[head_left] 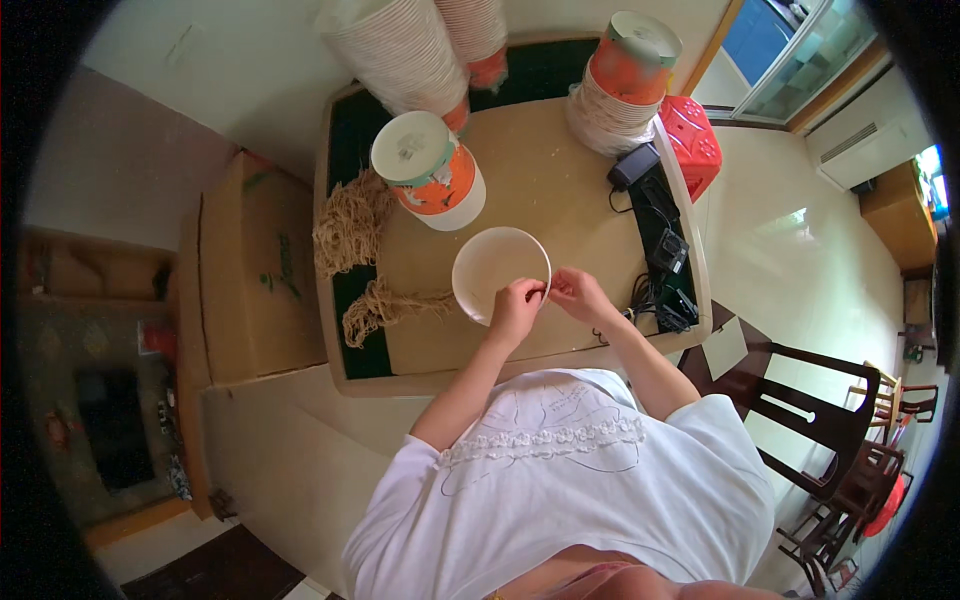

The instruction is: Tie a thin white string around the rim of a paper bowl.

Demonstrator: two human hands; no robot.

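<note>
A white paper bucket (487, 262) stands open end up near the table's front edge. My left hand (517, 309) reaches over its mouth, the fingers pinched at the right side of the rim. From outside, my right hand (580, 294) meets it there with its fingertips closed together. Whatever small thing lies between the fingertips is too small to make out. Just left of the bucket lies a loose bundle of tan twine (385, 310), its strands trailing toward the bucket. A larger heap of twine (352, 225) sits behind that bundle.
Behind stand orange-and-white paper buckets (465, 190), one upside down on another. Tall bucket stacks (395, 50) fill the back left; a bagged stack (610, 115) is back right. Black adapters and cables (668, 250) line the right edge. A red stool (692, 145) and dark chair (800, 405) stand rightward.
</note>
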